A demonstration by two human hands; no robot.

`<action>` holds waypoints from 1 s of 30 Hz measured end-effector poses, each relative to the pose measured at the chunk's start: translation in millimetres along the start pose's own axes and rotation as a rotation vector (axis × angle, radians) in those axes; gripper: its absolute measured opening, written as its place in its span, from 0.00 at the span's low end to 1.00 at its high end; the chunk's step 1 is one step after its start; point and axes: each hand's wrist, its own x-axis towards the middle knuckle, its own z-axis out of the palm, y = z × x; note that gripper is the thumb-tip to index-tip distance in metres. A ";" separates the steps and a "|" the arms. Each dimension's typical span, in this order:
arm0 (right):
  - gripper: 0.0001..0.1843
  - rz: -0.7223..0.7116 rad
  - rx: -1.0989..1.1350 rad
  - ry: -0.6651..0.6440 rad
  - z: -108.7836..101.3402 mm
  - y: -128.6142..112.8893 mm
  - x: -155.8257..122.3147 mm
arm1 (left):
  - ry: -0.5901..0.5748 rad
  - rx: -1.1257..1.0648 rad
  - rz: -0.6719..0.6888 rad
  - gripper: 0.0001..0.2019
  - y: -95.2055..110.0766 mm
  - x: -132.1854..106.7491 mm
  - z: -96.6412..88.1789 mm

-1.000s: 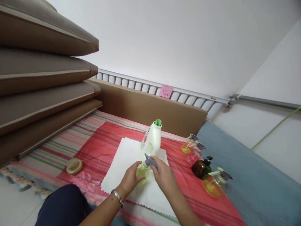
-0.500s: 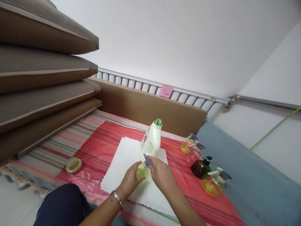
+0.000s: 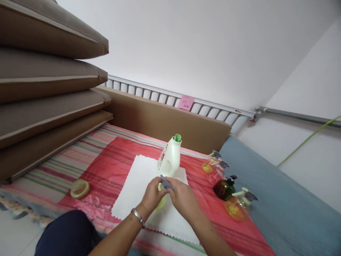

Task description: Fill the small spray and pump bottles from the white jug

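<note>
Together, both hands [image 3: 152,195] [image 3: 184,200] grip the yellow bottle [image 3: 161,203] by its grey pump [image 3: 166,182].

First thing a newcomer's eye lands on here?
Probably the white jug with its green mouth, at the far side of the white cloth. Just nearer, the left hand grips a yellow bottle and the right hand its grey pump. Then the four pump bottles in a row at right and the brown cushions stacked at left.
</note>
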 end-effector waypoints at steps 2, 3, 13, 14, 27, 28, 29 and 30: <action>0.23 -0.019 -0.001 -0.014 -1.3 4.9 1.1 | -0.113 -0.051 0.027 0.08 -1.6 2.5 -5.5; 0.22 -0.022 -0.001 -0.015 -1.7 6.7 1.7 | -0.151 -0.071 0.040 0.10 -2.0 3.2 -7.8; 0.22 -0.050 0.006 -0.029 -4.8 8.9 6.6 | -0.165 -0.107 -0.053 0.11 -2.9 8.1 -11.6; 0.21 -0.055 0.013 -0.028 -5.2 10.5 7.1 | -0.221 -0.126 -0.044 0.10 -3.2 10.2 -14.3; 0.20 -0.035 0.070 -0.010 -6.8 12.4 10.6 | -0.244 -0.102 -0.027 0.17 -11.2 12.6 -17.0; 0.21 -0.032 0.073 -0.007 -6.6 12.6 10.4 | -0.244 -0.099 -0.023 0.21 -10.9 12.4 -17.2; 0.21 -0.031 0.077 -0.007 -6.3 12.8 10.3 | -0.219 -0.088 -0.027 0.25 -10.5 11.9 -16.8; 0.21 -0.032 0.078 -0.010 -5.9 12.8 10.2 | -0.181 -0.074 -0.035 0.26 -10.1 11.4 -16.0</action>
